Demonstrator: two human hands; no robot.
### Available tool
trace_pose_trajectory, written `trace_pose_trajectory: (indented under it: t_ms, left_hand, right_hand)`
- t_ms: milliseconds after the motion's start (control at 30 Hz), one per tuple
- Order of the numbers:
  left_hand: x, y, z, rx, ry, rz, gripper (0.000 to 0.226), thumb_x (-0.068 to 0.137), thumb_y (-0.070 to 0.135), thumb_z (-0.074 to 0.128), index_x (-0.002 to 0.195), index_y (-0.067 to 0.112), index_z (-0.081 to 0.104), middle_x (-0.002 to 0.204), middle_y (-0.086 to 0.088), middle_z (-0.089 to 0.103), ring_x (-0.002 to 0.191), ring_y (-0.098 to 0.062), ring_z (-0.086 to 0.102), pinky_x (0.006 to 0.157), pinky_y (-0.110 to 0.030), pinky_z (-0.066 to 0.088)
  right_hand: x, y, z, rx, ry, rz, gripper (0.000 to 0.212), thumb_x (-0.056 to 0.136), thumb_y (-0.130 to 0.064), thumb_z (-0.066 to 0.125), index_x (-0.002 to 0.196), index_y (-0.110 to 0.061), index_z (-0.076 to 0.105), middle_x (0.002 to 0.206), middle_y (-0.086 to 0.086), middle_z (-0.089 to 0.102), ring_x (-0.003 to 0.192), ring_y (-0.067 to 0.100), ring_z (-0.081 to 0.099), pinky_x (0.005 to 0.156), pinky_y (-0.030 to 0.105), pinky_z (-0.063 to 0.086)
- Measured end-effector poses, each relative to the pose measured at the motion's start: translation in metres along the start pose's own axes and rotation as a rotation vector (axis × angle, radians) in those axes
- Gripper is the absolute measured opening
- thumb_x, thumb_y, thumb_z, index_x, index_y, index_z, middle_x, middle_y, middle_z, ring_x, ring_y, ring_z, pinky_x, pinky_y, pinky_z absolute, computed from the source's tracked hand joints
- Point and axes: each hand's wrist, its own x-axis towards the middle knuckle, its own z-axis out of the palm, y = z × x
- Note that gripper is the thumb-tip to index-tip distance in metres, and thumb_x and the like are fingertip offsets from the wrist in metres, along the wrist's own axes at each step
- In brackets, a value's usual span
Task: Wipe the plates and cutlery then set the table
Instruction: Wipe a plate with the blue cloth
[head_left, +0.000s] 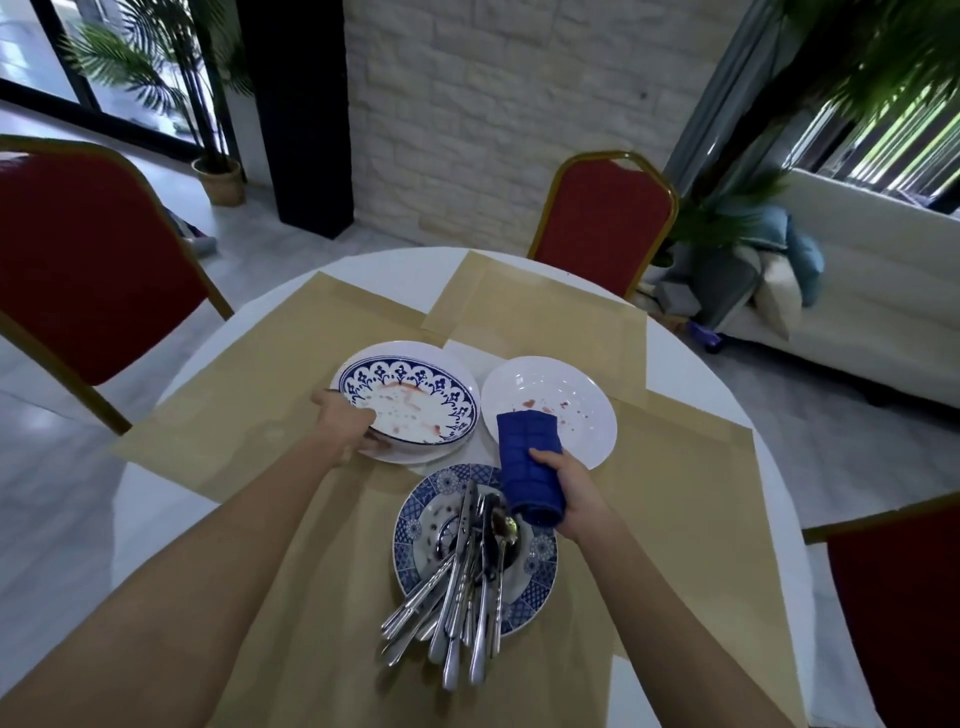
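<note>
At frame centre the left hand (349, 427) grips the stained blue-patterned plate (415, 397) by its left rim, while the right hand (567, 491), just to its right, clutches a folded blue cloth (530, 457).

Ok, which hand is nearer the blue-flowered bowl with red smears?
Left. The left hand grips the bowl at its near rim; the right hand, holding a blue cloth, is apart from it, off to its right.

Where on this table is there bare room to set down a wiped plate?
Bare: the far mat before the red chair, and the right mat beside the white plate. Crowded: the middle, where the patterned bowl, white plate and cutlery plate sit close.
</note>
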Motion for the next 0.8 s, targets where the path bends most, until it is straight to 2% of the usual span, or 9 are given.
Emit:
trace_pose_trajectory:
  t_ms: [100,300,433,500,533,567,633,700,800]
  left_hand:
    - [-0.015,0.002,-0.003,-0.107,-0.142,-0.004,0.049,0.084,-0.018,0.048,0.125,-0.001,0.028,0.129,-0.018,0.043,0.097,-0.04,0.061,0.039,-0.039,0.054]
    - [-0.067,0.037,0.011,-0.03,-0.39,0.164,0.068,0.092,-0.008,0.035,0.139,0.038,0.021,0.123,-0.006,0.038,0.083,-0.034,0.056,0.056,-0.056,0.056]
    - [-0.105,0.045,0.032,0.086,-0.536,0.368,0.052,0.1,0.016,0.038,0.139,0.042,0.018,0.115,0.004,0.049,0.082,-0.023,0.065,0.053,-0.045,0.058]
    - [-0.117,0.044,0.045,0.1,-0.554,0.447,0.045,0.1,0.025,0.039,0.136,0.044,0.02,0.119,0.005,0.051,0.093,-0.026,0.065,0.058,-0.045,0.058]
    - [-0.121,0.044,0.052,0.121,-0.547,0.506,0.042,0.1,0.027,0.036,0.136,0.045,0.022,0.124,0.004,0.051,0.103,-0.029,0.062,0.066,-0.049,0.058]
    - [-0.125,0.045,0.058,0.152,-0.543,0.569,0.042,0.101,0.026,0.032,0.137,0.046,0.024,0.13,0.003,0.05,0.111,-0.03,0.059,0.077,-0.054,0.055]
    - [-0.132,0.046,0.068,0.192,-0.54,0.682,0.044,0.102,0.024,0.029,0.142,0.042,0.022,0.133,0.002,0.05,0.115,-0.025,0.056,0.093,-0.053,0.049]
    - [-0.14,0.047,0.076,0.19,-0.526,0.751,0.047,0.103,0.02,0.029,0.147,0.033,0.02,0.138,0.003,0.046,0.118,-0.013,0.05,0.104,-0.039,0.042]
    - [-0.146,0.047,0.078,0.185,-0.488,0.807,0.05,0.103,0.014,0.028,0.15,0.027,0.016,0.15,0.006,0.031,0.124,-0.004,0.036,0.107,-0.024,0.03]
  right_hand:
    - [-0.013,-0.014,0.001,-0.042,0.002,-0.087,0.027,0.087,-0.008,0.061,0.112,-0.017,0.058,0.096,0.013,0.069,0.072,0.029,0.066,0.057,0.034,0.055]
    - [-0.055,-0.08,0.015,-0.193,0.176,-0.411,0.013,0.09,-0.009,0.053,0.099,-0.017,0.052,0.083,0.01,0.061,0.064,0.025,0.058,0.056,0.032,0.045]
    - [-0.078,-0.103,0.014,-0.93,0.453,-0.878,0.039,0.094,-0.008,0.043,0.132,-0.018,0.049,0.099,0.006,0.065,0.058,0.016,0.046,0.046,0.02,0.033]
    - [-0.087,-0.098,0.014,-1.116,0.451,-0.942,0.049,0.096,-0.005,0.04,0.143,-0.02,0.038,0.114,-0.001,0.06,0.059,0.013,0.047,0.045,0.01,0.034]
    - [-0.087,-0.092,0.012,-1.195,0.463,-0.923,0.053,0.096,-0.005,0.039,0.146,-0.022,0.033,0.122,0.004,0.059,0.069,0.017,0.053,0.057,0.006,0.04]
    - [-0.083,-0.084,0.011,-1.273,0.491,-0.893,0.057,0.095,-0.006,0.038,0.148,-0.024,0.028,0.13,0.009,0.057,0.088,0.025,0.059,0.076,0.016,0.048]
    - [-0.075,-0.069,0.008,-1.409,0.516,-0.831,0.066,0.092,-0.001,0.037,0.151,-0.026,0.02,0.149,0.009,0.04,0.13,0.031,0.042,0.109,0.049,0.032]
    - [-0.073,-0.059,0.006,-1.511,0.438,-0.821,0.073,0.093,0.003,0.036,0.154,-0.025,0.009,0.161,-0.003,0.009,0.148,0.023,0.009,0.113,0.062,0.008]
    - [-0.086,-0.054,-0.007,-1.595,0.254,-0.892,0.074,0.094,0.005,0.035,0.154,-0.025,0.005,0.161,-0.005,-0.001,0.149,0.017,-0.002,0.118,0.051,0.013]
